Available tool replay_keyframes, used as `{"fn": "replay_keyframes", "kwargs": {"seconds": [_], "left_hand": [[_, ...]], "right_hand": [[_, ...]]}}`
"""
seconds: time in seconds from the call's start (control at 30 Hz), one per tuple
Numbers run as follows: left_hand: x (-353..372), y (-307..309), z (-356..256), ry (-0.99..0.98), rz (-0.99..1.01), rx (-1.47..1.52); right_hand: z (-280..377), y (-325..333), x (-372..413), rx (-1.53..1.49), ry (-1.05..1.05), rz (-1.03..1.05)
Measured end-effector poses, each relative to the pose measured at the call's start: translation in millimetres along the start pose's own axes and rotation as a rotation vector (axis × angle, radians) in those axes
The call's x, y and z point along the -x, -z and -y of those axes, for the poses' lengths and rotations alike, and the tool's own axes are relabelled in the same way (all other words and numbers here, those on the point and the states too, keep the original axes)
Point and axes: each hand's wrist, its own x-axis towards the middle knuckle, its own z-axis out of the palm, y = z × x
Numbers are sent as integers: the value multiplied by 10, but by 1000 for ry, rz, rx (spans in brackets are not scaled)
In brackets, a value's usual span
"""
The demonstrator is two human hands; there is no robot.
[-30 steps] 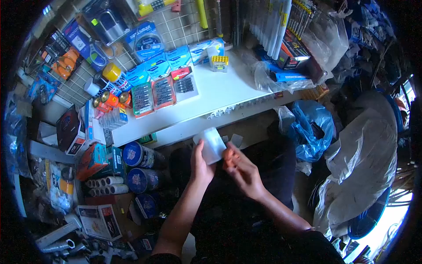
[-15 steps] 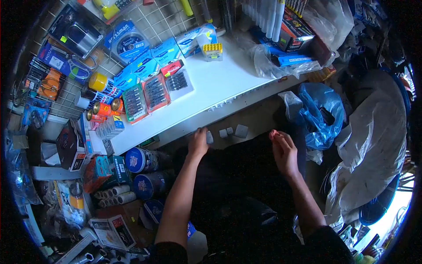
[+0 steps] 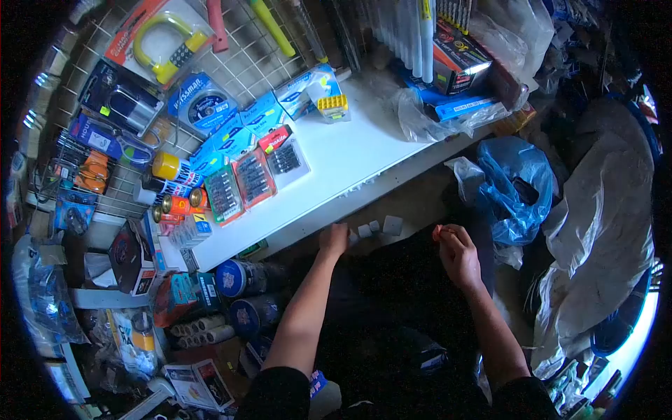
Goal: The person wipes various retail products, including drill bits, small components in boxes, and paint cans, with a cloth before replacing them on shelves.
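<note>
My left hand (image 3: 334, 239), fingers curled downward, is low in front of the white shelf. Right at its fingertips is a small white block (image 3: 353, 239), partly covered by the hand; what the fingers hold is hidden. Just right of it lie two small white pieces, one of them a white cube (image 3: 364, 230), and a larger white square piece (image 3: 393, 225). My right hand (image 3: 458, 257) is raised over my dark-clothed lap, thumb and fingers pinched around a small orange-red piece (image 3: 437, 232).
On the white shelf (image 3: 315, 189) stand packs of drill bits (image 3: 255, 175), blue boxes (image 3: 262, 115) and spray cans (image 3: 171, 168). A blue plastic bag (image 3: 514, 185) sits to the right of my right hand. Round blue-lidded tins (image 3: 231, 278) are stacked on the left.
The view has shifted, so the shelf and goods appear lower and slightly right. My left hand has moved right, over part of the nearest white block. My right hand keeps its pinch.
</note>
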Motion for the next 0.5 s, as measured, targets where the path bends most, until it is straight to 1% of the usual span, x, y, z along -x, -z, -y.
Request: {"fn": "replay_keyframes", "kwargs": {"seconds": [0.07, 0.1, 0.13, 0.17, 0.23, 0.3, 0.37, 0.47, 0.5], "left_hand": [[91, 479, -327, -111, 62, 180], [153, 805, -507, -214, 118, 383], [257, 1221, -769, -179, 68, 450], [287, 1544, -951, -135, 19, 520], [27, 1909, -906, -241, -398, 462], [-410, 2366, -849, -275, -654, 386], [-787, 2703, -817, -344, -819, 53], [-1114, 3000, -896, -137, -644, -228], [-1205, 3043, -865, -126, -625, -290]], "right_hand": [[-53, 1, 1, -24, 16, -5], [-77, -4, 2, -34, 16, -9], [-56, 17, -21, -34, 39, -8], [-40, 29, -23, -38, 13, -4], [-5, 18, -43, -51, -19, 11], [-18, -10, -36, -63, -15, 7], [-64, -1, -13, -78, -2, -9], [-108, 5, 6, -17, 32, -31], [-146, -15, 29, -16, 31, -36]]}}
